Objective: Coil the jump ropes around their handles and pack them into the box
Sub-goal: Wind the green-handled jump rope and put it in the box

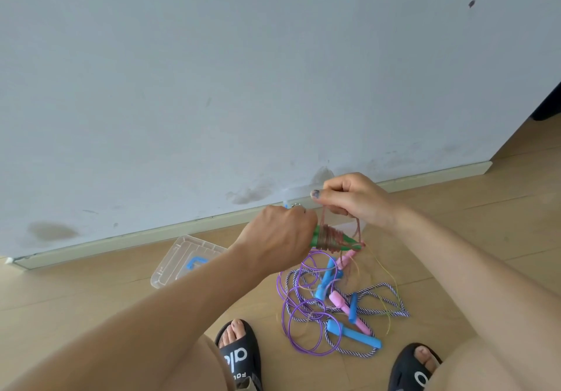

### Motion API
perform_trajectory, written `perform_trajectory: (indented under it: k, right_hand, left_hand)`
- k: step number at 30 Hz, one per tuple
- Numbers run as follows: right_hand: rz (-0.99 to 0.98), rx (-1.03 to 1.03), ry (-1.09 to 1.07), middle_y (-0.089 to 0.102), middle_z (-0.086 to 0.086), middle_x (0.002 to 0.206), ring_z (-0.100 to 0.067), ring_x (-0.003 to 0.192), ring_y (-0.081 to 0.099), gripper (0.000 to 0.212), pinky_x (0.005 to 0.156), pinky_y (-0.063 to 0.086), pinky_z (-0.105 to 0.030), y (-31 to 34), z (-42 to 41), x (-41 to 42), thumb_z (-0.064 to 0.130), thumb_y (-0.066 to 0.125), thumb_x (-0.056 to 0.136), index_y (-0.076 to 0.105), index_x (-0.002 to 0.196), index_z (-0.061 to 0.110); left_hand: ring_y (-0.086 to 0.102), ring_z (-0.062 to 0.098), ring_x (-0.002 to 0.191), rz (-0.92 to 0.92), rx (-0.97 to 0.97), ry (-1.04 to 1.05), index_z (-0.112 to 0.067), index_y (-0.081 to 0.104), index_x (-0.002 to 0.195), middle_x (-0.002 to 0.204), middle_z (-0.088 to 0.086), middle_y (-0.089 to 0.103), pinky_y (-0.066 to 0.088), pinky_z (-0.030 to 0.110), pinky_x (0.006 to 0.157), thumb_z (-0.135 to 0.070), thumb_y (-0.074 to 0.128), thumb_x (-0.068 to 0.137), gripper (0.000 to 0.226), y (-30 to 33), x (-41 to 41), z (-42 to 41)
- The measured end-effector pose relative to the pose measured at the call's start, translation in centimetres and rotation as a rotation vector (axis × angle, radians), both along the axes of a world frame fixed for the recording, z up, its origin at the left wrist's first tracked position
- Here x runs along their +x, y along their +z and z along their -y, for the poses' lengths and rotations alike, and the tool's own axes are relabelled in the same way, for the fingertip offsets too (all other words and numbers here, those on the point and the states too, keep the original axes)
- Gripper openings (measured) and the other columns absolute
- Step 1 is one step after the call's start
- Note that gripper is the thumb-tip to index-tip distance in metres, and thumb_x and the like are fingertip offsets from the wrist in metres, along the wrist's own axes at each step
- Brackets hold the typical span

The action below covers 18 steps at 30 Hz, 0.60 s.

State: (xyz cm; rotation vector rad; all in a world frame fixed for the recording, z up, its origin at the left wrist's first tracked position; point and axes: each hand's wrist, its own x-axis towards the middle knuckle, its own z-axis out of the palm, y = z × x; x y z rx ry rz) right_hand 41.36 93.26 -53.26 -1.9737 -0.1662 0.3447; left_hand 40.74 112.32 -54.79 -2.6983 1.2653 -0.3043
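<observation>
A clear plastic box lid (182,257) with a blue latch lies on the wood floor (76,293) by the baseboard, partly hidden by the left forearm. The left hand (280,235) is clenched around green handles (349,243) wound with brownish-red rope (329,238). The right hand (355,199), just above, pinches loose loops of that rope. Below lies a tangle: a purple rope (303,327), blue handles (353,334), pink handles (343,301) and a striped braided rope (391,302), between two black sandals (239,357).
</observation>
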Motion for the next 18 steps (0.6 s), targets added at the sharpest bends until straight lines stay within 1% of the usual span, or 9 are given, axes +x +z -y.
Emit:
perform_trajectory:
  k: [2,4,5,7,8,11,14,16,18]
  right_hand:
    - [-0.096,-0.030,0.012,0.041,0.002,0.054,-0.012,0.052,0.035,0.044,0.048,0.029,-0.022,-0.6,-0.1,0.1,0.035,0.064,0.094,0.047,0.061,0.011]
    - [-0.184,-0.026,0.036,0.046,-0.003,0.057,-0.015,0.054,0.041,0.043,0.050,0.035,-0.025,-1.9,-0.9,-0.4,0.043,0.067,0.084,0.053,0.063,0.007]
    - [-0.199,-0.003,0.027,0.049,-0.005,0.060,-0.016,0.057,0.044,0.044,0.054,0.038,-0.027,-2.5,-1.3,-0.8,0.045,0.067,0.078,0.057,0.065,0.004]
    - [-0.172,0.034,0.006,0.049,0.005,0.056,-0.008,0.054,0.043,0.027,0.054,0.036,-0.025,-3.6,-2.2,-1.8,0.033,0.062,0.075,0.055,0.061,0.011]
    - [-0.149,0.021,0.000,0.042,0.013,0.051,-0.004,0.049,0.035,0.019,0.052,0.032,-0.023,-3.7,-2.8,-2.5,0.021,0.057,0.075,0.048,0.059,0.017]
    - [-0.136,-0.103,-0.078,0.028,0.010,0.048,-0.006,0.045,0.022,0.037,0.048,0.022,-0.021,-3.6,-4.3,-4.0,-0.001,0.048,0.086,0.031,0.059,0.018]
    - [-0.111,-0.187,-0.162,0.037,0.005,0.051,-0.007,0.045,0.032,0.045,0.052,0.031,-0.019,-3.9,-5.3,-5.7,0.022,0.035,0.105,0.036,0.060,0.016]
    - [-0.099,-0.221,-0.151,0.041,0.002,0.055,-0.010,0.049,0.037,0.048,0.061,0.036,-0.027,-4.7,-5.7,-7.0,0.033,0.029,0.106,0.042,0.064,0.015]
    - [0.009,-0.358,-0.080,0.047,0.000,0.062,-0.017,0.057,0.046,0.046,0.062,0.040,-0.033,-5.4,-5.9,-8.2,0.039,0.025,0.106,0.049,0.074,0.015]
  left_hand:
    - [0.047,0.027,0.034,0.023,-0.112,-0.027,-0.012,0.055,0.067,0.054,0.001,0.051,0.018,0.021,0.040,-0.021,0.077,0.059,0.025,0.1,0.1,-0.3]
    - [0.049,0.028,0.036,0.009,-0.174,-0.064,-0.013,0.057,0.072,0.056,0.001,0.052,0.021,0.021,0.040,-0.025,0.057,0.067,0.013,0.4,-0.3,-0.5]
    - [0.048,0.028,0.037,0.013,-0.216,-0.067,-0.014,0.057,0.071,0.057,0.000,0.053,0.021,0.021,0.041,-0.027,0.048,0.067,0.017,0.4,-0.6,-0.6]
    - [0.046,0.030,0.037,-0.013,-0.301,-0.036,-0.017,0.049,0.067,0.056,0.001,0.051,0.019,0.021,0.042,-0.026,0.049,0.066,0.009,0.5,-0.8,-0.9]
    - [0.044,0.031,0.037,-0.031,-0.344,-0.004,-0.019,0.042,0.066,0.056,0.001,0.049,0.019,0.022,0.042,-0.023,0.056,0.064,0.015,0.5,-0.6,-1.0]
    - [0.042,0.033,0.039,-0.042,-0.356,0.062,-0.020,0.030,0.068,0.056,0.001,0.046,0.020,0.024,0.042,-0.021,0.067,0.064,0.038,0.5,0.2,-1.3]
    - [0.049,0.035,0.056,-0.081,-0.341,0.223,-0.019,0.035,0.073,0.068,0.003,0.050,0.030,0.032,0.050,-0.024,0.062,0.082,0.028,0.9,1.0,-1.7]
    - [0.049,0.034,0.064,-0.085,-0.277,0.362,-0.018,0.039,0.076,0.074,0.002,0.049,0.034,0.034,0.056,-0.027,0.055,0.088,0.022,1.1,1.9,-2.1]
    - [0.046,0.032,0.065,-0.092,-0.174,0.417,-0.017,0.041,0.078,0.079,0.004,0.053,0.035,0.034,0.058,-0.023,0.050,0.089,0.015,0.9,2.7,-2.4]
